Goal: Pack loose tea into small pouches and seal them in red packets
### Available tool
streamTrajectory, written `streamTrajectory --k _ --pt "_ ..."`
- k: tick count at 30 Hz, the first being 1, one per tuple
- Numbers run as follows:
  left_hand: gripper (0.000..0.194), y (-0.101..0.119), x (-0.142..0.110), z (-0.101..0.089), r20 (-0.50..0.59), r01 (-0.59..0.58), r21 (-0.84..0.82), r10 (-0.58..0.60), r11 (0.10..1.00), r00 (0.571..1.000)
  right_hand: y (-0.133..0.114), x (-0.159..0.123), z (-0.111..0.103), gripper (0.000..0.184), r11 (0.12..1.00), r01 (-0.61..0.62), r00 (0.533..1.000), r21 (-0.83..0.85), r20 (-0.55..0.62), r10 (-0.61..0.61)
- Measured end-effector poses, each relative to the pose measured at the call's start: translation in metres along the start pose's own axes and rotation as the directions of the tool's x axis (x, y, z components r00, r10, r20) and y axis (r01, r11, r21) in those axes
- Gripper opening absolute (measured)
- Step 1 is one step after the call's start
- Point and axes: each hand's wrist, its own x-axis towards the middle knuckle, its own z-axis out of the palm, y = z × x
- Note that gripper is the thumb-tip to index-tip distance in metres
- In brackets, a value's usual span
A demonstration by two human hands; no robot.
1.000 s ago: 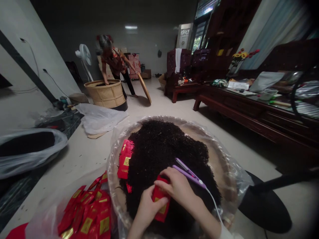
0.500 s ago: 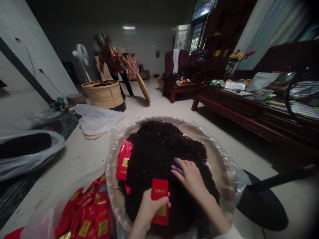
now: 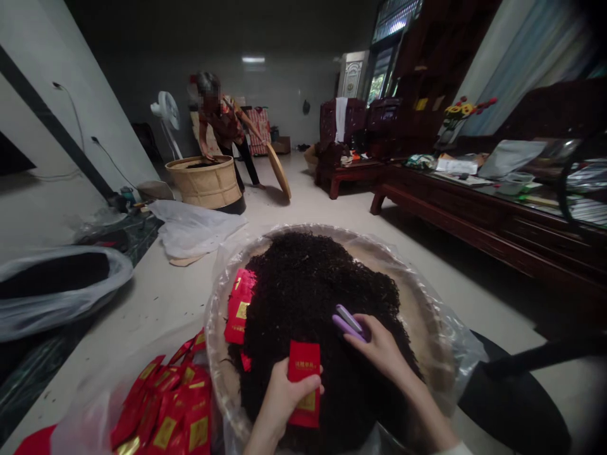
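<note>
My left hand [image 3: 283,390] is closed around a red tea packet [image 3: 304,363] with gold print, held upright over the dark loose tea [image 3: 322,278]. To its right, my right hand [image 3: 379,346] grips a purple hair straightener [image 3: 348,323], whose two plates point up and to the left. The tea is heaped in a wide round basket [image 3: 434,335] lined with clear plastic. Several flat red packets [image 3: 237,309] lie on the left side of the heap. Beside the basket at lower left, a plastic bag [image 3: 90,404] holds many filled red packets [image 3: 165,411].
Another person [image 3: 222,120] bends over a tall woven basket [image 3: 203,183], one hand on a round lid [image 3: 279,172]. A white fan [image 3: 167,110] stands behind. At left sits a plastic-lined container [image 3: 109,272] of dark tea. A low wooden table [image 3: 450,202] and black stand base [image 3: 516,404] are right.
My right hand has left the red packet, moved right and taken hold of the hair straightener, which had been lying on the tea. My left hand still holds the packet.
</note>
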Motion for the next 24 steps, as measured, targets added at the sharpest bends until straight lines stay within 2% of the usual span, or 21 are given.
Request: streamTrajectory --k 3,6,8,11,17,19,21,24 --pt "0.058 0.007 -0.002 0.003 0.022 0.01 0.036 -0.011 0.999 1.0 -0.028 -0.005 -0.015 0.045 0.99 0.016 0.993 0.137 0.112 -0.031" --pt "0.048 0.012 -0.003 0.006 0.052 -0.021 0.109 0.016 0.994 0.999 -0.065 -0.013 -0.02 0.043 0.987 0.039 0.938 0.157 0.334 -0.09" --pt "0.042 0.012 -0.003 0.008 0.055 -0.06 0.156 0.052 0.986 0.997 -0.085 -0.017 -0.016 0.036 0.989 0.055 0.905 0.136 0.412 -0.107" --pt "0.039 0.005 -0.001 0.006 0.047 -0.06 0.176 0.053 0.983 0.998 -0.1 -0.019 -0.007 0.022 0.991 0.084 0.903 0.104 0.413 -0.12" --pt "0.043 -0.01 0.004 -0.002 0.029 -0.05 0.167 0.046 0.985 0.999 -0.102 -0.019 -0.002 0.011 0.99 0.133 0.904 0.046 0.403 -0.14" --pt "0.048 -0.006 0.002 -0.002 0.062 -0.059 0.114 0.052 0.992 0.997 -0.101 -0.019 -0.003 0.009 0.989 0.145 0.903 0.037 0.403 -0.147" --pt "0.056 0.003 -0.001 -0.001 0.094 -0.114 0.005 0.113 0.994 0.989 -0.101 -0.019 -0.002 0.01 0.987 0.158 0.9 0.033 0.407 -0.158" --pt "0.061 0.017 -0.004 0.002 0.066 -0.191 -0.119 0.199 0.974 0.978 -0.1 -0.019 -0.001 0.012 0.987 0.159 0.89 0.037 0.426 -0.16"
